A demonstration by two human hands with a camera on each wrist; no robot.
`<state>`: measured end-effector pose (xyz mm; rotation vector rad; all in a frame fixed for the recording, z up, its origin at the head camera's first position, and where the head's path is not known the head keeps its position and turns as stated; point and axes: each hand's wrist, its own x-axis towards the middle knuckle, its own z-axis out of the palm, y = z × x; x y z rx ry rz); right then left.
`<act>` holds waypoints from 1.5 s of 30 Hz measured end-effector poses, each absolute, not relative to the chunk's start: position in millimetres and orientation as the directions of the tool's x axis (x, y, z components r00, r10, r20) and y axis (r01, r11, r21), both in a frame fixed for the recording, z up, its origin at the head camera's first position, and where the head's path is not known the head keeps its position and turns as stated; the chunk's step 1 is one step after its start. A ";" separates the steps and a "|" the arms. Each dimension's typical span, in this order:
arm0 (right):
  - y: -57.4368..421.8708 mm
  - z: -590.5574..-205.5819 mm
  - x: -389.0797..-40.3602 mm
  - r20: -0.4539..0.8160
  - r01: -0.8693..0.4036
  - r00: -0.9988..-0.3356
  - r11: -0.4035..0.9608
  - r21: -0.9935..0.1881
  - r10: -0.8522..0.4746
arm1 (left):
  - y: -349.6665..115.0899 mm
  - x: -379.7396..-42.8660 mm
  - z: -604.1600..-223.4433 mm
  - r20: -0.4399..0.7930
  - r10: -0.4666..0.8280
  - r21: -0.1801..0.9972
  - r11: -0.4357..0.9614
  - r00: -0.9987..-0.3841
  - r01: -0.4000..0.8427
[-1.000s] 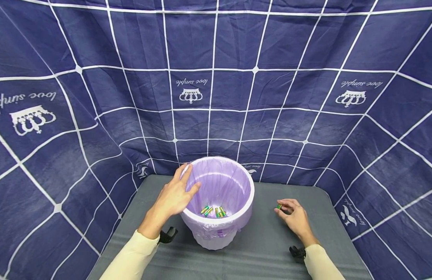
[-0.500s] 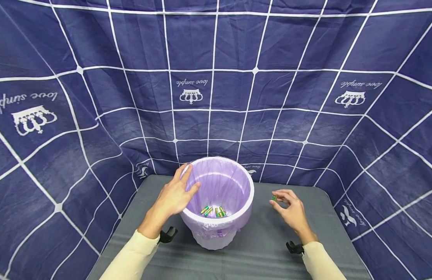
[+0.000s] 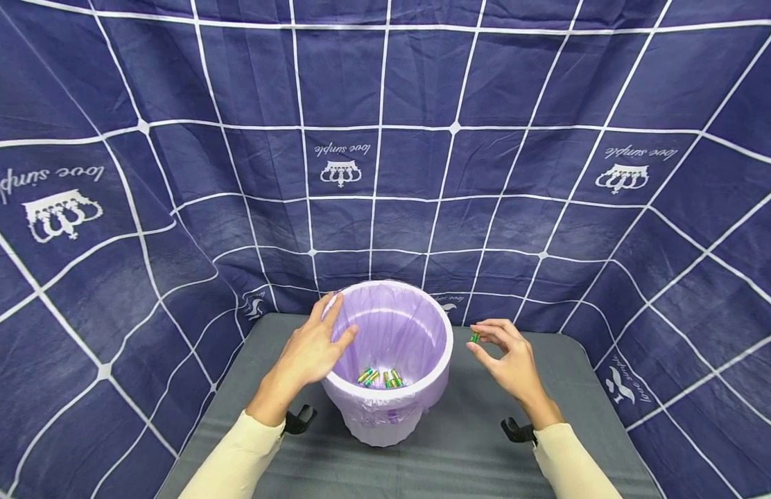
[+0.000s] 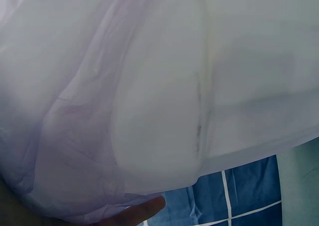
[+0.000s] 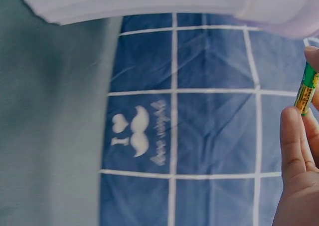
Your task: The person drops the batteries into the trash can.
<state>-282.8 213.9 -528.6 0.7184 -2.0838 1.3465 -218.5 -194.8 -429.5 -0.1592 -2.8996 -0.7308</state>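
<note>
A white trash bin point(image 3: 385, 426) with a purple liner bag stands upright, and several green-and-gold batteries point(image 3: 388, 378) lie on its bottom. My left hand point(image 3: 310, 350) holds the bin's left rim; in the left wrist view, a finger point(image 4: 142, 211) shows against the lined outside wall. To the right of the bin, my right hand point(image 3: 510, 360) pinches one battery point(image 5: 306, 89) between thumb and fingertips. That hand is raised above the table, apart from the rim.
The bin stands on a grey table point(image 3: 466, 443). Blue cloth point(image 3: 417, 166) with white grid lines encloses the back and both sides. Black wrist straps point(image 3: 516, 430) sit at both sleeves.
My right hand has moved left and upward toward the bin with the battery between its fingers. The left hand and the bin have stayed in place.
</note>
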 end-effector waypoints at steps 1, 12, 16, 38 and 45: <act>212.3 -524.1 -281.7 0.700 -0.697 -0.700 0.349 -0.627 -0.141 | -194.6 -218.4 -429.4 0.168 0.069 0.461 0.876 -0.983 0.140; 202.9 -481.8 -275.1 0.721 -0.725 -0.673 0.337 -0.601 -0.163 | -192.9 -218.1 -431.1 0.177 0.079 0.457 0.876 -0.981 0.153; 202.0 -467.9 -273.0 0.743 -0.741 -0.648 0.366 -0.563 -0.170 | -192.2 -218.0 -431.7 0.177 0.078 0.458 0.876 -0.981 0.152; 171.3 -391.4 -268.5 0.786 -0.823 -0.543 0.371 -0.430 -0.296 | -193.8 -218.8 -432.0 0.175 0.080 0.450 0.880 -0.981 0.152; 147.4 -364.9 -272.0 0.732 -0.820 -0.563 0.372 -0.435 -0.383 | -196.0 -220.0 -430.9 0.173 0.085 0.438 0.886 -0.981 0.154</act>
